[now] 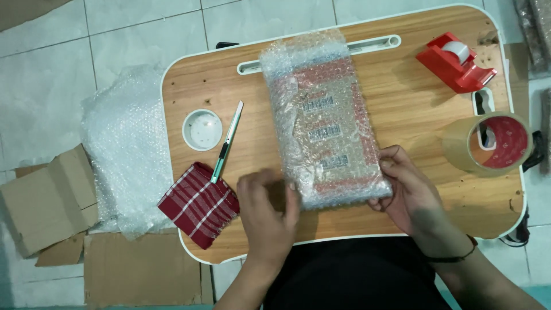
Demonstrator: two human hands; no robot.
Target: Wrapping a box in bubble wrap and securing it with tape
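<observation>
Wooden lap table (402, 109), frame centre: left hand (267, 209) and right hand (410, 192) clasp a bubble-wrapped package (324, 115); hold wrap taut.

Glossy bubble-wrapped package (324, 120) on a smooth wood-grain table (402, 109).

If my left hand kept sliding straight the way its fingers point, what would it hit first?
The left hand points up and right, already at the near edge of the bubble-wrapped package. It would likely press into that package first; nothing else seems to lie between.
</observation>
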